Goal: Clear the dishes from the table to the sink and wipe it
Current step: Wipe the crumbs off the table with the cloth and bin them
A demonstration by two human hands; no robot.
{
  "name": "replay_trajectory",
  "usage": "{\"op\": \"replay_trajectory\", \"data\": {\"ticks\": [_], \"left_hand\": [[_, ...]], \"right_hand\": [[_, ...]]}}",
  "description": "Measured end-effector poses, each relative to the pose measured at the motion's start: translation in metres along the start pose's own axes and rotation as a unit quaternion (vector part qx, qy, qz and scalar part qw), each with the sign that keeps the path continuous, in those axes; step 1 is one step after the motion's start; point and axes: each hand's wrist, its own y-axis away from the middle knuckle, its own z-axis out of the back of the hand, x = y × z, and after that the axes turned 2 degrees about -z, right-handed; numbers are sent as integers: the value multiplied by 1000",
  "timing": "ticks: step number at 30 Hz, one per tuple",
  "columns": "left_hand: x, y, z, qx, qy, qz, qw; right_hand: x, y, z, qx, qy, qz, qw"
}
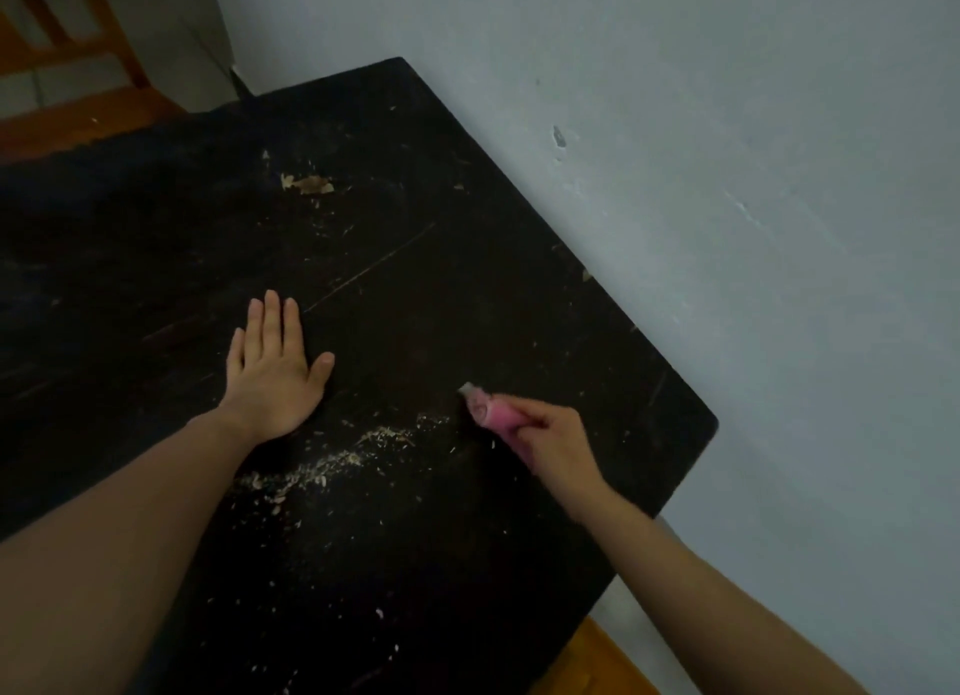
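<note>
- nearest you, at 6 o'clock, loose crumbs [291, 580] lie scattered over the near end of the dark table [467, 289], so that part is not yet wiped.
- a thicker line of crumbs [332, 460] runs between your two forearms, from about 8 o'clock up toward 2 o'clock.
- your right hand [550, 437], at 4 o'clock from the table's middle, is closed tight around a bunched pink cloth [491, 408], whose tip sits at the upper end of that crumb line.
- your left hand [275, 367], at 8 o'clock, lies flat on the table, palm down, holding nothing.
- further off, near 12 o'clock, a pale flaky patch [309, 184] and small specks remain.
- no dishes show on the table, so clearing looks done; the sink is out of view; wiping looks to be underway with most still left.
</note>
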Motion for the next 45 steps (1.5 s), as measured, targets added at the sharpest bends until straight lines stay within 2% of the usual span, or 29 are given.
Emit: {"op": "replay_trajectory", "data": {"ticks": [1, 3, 6, 8, 10, 13, 15, 17, 20, 22, 25, 27, 29, 32, 34, 38, 40, 41, 42, 43, 45], "left_hand": [[1, 1, 0, 4, 0, -5, 1000], [1, 3, 1, 4, -2, -11, 1000], [2, 3, -2, -6, -6, -10, 1000], [2, 4, -3, -11, -5, -10, 1000], [2, 5, -2, -14, -9, -13, 1000], [3, 7, -1, -9, -2, -15, 1000], [2, 8, -1, -6, 1, -11, 1000], [0, 8, -1, -2, 7, -2, 1000], [-4, 10, -4, -8, 23, 20, 999], [-6, 10, -7, -16, 25, 27, 999], [-6, 9, -8, -23, 18, 27, 999], [-4, 9, -8, -28, 15, 30, 999], [-5, 8, -10, -23, 17, 28, 999], [-5, 9, -10, -21, 16, 32, 999], [-6, 9, -9, -19, 13, 27, 999], [-5, 11, -7, -18, 17, 18, 1000], [-3, 12, -7, -15, 18, 13, 1000], [-2, 12, -7, -14, 17, 10, 1000], [-2, 12, -7, -14, 17, 11, 1000], [-2, 11, -6, -15, 15, 12, 1000], [-3, 10, -7, -15, 9, 13, 1000]], "right_hand": [[7, -7, 7, -11, -36, 0, 999], [10, -40, 25, -90, -41, 18, 995], [7, -81, 41, -222, 99, -26, 970], [3, -80, 23, -242, 138, -39, 960], [-3, -56, -9, -209, 138, 2, 968], [-12, -11, -48, -112, 134, 74, 982], [-10, 5, -52, -33, 118, 78, 989], [-3, 10, -43, -7, 99, 78, 992], [5, -12, -5, -114, 113, 125, 979], [4, -44, 35, -199, 116, 108, 967], [-14, -80, 98, -331, 103, -3, 938], [-36, -85, 126, -367, 132, -102, 915], [-52, -79, 130, -375, 126, -150, 906], [-61, -57, 92, -344, 78, -92, 931], [-68, -35, 63, -298, 86, -38, 950], [-53, 20, 18, -164, 87, -14, 983], [-32, 36, 15, -74, -6, -24, 997], [-24, 39, 20, -55, -68, -22, 996], [-18, 37, 30, -69, -125, -14, 990], [-15, 29, 44, -123, -172, -8, 977], [-26, 9, 77, -271, -178, -50, 945]]}}
